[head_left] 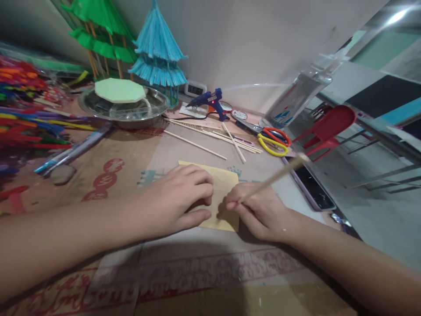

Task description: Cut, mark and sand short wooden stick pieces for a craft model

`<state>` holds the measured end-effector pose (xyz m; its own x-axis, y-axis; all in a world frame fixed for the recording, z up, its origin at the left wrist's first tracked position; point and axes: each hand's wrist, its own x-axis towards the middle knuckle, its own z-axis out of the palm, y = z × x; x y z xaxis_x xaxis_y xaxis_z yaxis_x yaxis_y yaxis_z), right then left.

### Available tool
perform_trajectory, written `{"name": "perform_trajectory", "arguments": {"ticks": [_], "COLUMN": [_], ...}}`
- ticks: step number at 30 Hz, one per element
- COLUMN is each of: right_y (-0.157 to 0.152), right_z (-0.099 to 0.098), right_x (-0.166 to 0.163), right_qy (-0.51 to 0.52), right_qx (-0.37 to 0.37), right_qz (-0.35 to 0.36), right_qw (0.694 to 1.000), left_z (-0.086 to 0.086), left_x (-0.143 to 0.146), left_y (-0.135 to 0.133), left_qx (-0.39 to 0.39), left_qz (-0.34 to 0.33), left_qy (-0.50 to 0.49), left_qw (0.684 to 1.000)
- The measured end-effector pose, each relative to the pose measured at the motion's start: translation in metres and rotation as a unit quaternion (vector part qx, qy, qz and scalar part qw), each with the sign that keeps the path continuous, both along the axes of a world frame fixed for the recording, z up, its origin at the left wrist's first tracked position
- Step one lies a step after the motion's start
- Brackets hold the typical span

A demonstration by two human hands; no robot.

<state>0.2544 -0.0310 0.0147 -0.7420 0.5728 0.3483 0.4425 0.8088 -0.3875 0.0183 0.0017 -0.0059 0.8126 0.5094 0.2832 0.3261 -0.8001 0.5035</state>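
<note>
A thin stick [272, 178] is held tight in the right hand [258, 210], at the right side of a yellow paper [225, 177]. The paper's left side is covered by the left hand [184, 195], its fingers bent but loose. More sticks [197, 145] are laid farther away.

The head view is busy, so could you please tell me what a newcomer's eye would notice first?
Probably the green tower and blue tower, standing at the back left. Next, at the centre, the left hand lies over a yellow sheet, and the right hand holds a pale stick.
</note>
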Motion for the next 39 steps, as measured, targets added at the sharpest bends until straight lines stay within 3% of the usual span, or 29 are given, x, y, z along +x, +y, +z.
{"name": "perform_trajectory", "arguments": {"ticks": [5, 9, 13, 17, 21, 33, 39], "right_y": [0.0024, 0.0021, 0.0006, 0.0003, 0.0003, 0.0014, 0.0018], "right_z": [-0.0016, -0.0016, -0.0003, -0.0007, -0.0017, -0.0003, -0.002], "right_x": [-0.0001, -0.0002, -0.0021, -0.0008, -0.0021, -0.001, -0.0034], "right_qy": [0.022, 0.003, 0.023, 0.001, 0.016, 0.003, 0.004], "right_qx": [-0.023, 0.002, -0.031, 0.001, -0.021, 0.025, 0.013], "right_qz": [0.04, 0.005, 0.031, -0.006, 0.018, -0.005, -0.003], "right_qw": [0.999, 1.0, 0.999, 1.0, 0.999, 1.0, 1.0], "left_z": [0.0006, 0.0009, 0.0001, -0.0004, 0.0005, -0.0002, 0.0014], "left_x": [0.0007, 0.0017, 0.0011, 0.0006, 0.0007, 0.0004, 0.0002], "left_y": [-0.0002, -0.0001, -0.0002, 0.0002, 0.0003, 0.0, -0.0004], "left_qx": [-0.007, -0.01, -0.012, -0.009, -0.013, -0.014, -0.014], "left_qz": [0.0, 0.002, 0.0, -0.002, -0.004, 0.005, 0.004], "left_qy": [-0.002, 0.007, 0.005, 0.005, 0.005, 0.005, 0.002], "left_qw": [1.0, 1.0, 1.0, 1.0, 1.0, 1.0, 1.0]}}
